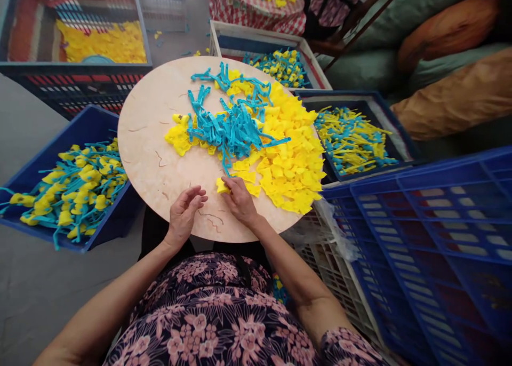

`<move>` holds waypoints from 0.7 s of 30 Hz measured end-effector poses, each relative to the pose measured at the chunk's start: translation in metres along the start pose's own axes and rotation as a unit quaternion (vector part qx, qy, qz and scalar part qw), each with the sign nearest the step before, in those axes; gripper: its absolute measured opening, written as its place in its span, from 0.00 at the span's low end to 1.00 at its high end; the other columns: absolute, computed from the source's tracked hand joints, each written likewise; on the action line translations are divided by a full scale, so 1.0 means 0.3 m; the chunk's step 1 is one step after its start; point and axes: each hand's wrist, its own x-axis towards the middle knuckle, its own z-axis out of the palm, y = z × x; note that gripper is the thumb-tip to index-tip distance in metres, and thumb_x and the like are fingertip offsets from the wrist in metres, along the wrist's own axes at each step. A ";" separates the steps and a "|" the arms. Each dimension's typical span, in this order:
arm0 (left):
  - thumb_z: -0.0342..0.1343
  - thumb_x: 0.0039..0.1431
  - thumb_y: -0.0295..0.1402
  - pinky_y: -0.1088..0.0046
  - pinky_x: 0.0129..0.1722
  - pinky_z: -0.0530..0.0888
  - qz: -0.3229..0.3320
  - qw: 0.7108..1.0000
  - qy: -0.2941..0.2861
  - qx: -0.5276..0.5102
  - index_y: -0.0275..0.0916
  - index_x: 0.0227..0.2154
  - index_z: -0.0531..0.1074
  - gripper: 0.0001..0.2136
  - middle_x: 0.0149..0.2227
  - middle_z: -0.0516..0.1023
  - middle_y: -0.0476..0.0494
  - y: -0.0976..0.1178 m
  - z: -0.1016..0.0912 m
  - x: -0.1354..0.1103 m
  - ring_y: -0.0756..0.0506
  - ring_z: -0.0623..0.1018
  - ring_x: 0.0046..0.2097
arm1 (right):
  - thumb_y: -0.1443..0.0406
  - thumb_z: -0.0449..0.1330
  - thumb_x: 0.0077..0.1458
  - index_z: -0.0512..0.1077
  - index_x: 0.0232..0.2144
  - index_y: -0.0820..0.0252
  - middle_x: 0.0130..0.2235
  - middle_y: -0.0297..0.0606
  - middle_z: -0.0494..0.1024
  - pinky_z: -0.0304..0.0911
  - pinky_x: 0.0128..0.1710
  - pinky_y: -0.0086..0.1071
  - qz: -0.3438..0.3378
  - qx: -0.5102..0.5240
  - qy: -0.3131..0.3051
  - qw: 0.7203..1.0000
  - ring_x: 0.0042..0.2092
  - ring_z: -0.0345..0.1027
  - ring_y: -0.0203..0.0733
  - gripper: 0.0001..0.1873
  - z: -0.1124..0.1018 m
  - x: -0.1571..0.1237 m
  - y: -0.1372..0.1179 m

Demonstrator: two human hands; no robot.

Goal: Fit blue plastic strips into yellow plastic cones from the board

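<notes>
My right hand (pixel 241 201) pinches a small yellow soft plastic piece (pixel 221 185) near the front of the round tabletop (pixel 140 120). To its left, my left hand (pixel 184 210) hovers with fingers loosely bent and apart, and nothing shows in it. Beyond both hands lies a heap of blue stick-like plastic pieces (pixel 236 128), one trailing down close to my right fingertips. A broad pile of flat yellow pieces (pixel 292 142) covers the right side of the tabletop. A smaller yellow cluster (pixel 178 136) sits left of the blue heap.
At my left, a blue crate (pixel 108 216) holds joined blue-and-yellow pieces (pixel 80 179). Behind it stands a crate of yellow pieces (pixel 108 40). Two more filled crates (pixel 360 142) (pixel 276 67) adjoin the table's far right. Stacked blue crates (pixel 432 222) rise beside my right arm.
</notes>
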 end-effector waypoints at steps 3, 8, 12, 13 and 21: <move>0.64 0.51 0.42 0.72 0.37 0.76 0.027 0.999 0.012 0.039 0.39 0.41 0.76 0.17 0.42 0.80 0.41 -0.005 -0.012 0.021 0.45 0.81 0.40 | 0.68 0.49 0.62 0.61 0.61 0.56 0.47 0.47 0.73 0.67 0.50 0.43 -0.021 -0.001 -0.035 0.999 0.49 0.68 0.47 0.25 -0.018 -0.045 0.011; 0.59 0.57 0.40 0.66 0.46 0.75 0.211 0.942 0.051 0.256 0.41 0.44 0.75 0.14 0.49 0.77 0.40 0.048 -0.090 0.180 0.42 0.76 0.51 | 0.64 0.48 0.64 0.68 0.55 0.57 0.46 0.46 0.73 0.67 0.48 0.39 0.043 -0.041 0.040 0.997 0.46 0.69 0.45 0.20 -0.082 -0.058 0.046; 0.58 0.57 0.37 0.55 0.58 0.68 0.305 0.868 0.054 0.388 0.38 0.44 0.75 0.14 0.55 0.73 0.35 0.088 -0.109 0.331 0.37 0.70 0.59 | 0.60 0.50 0.64 0.71 0.53 0.59 0.43 0.45 0.76 0.66 0.45 0.36 0.151 -0.116 0.033 0.981 0.44 0.71 0.46 0.19 -0.112 0.024 0.059; 0.57 0.57 0.36 0.54 0.61 0.65 0.318 0.857 0.056 0.401 0.38 0.44 0.75 0.13 0.55 0.73 0.34 0.092 -0.102 0.348 0.37 0.69 0.60 | 0.59 0.51 0.64 0.72 0.53 0.58 0.42 0.44 0.77 0.65 0.43 0.35 0.169 -0.132 0.015 0.977 0.44 0.71 0.45 0.19 -0.113 0.049 0.057; 0.55 0.61 0.39 0.56 0.58 0.69 0.296 0.894 -0.026 0.336 0.42 0.46 0.74 0.13 0.56 0.73 0.38 0.060 0.017 0.138 0.40 0.71 0.59 | 0.60 0.58 0.57 0.74 0.40 0.58 0.30 0.32 0.77 0.59 0.34 0.30 0.271 -0.065 0.006 0.960 0.33 0.70 0.39 0.11 -0.119 0.142 0.029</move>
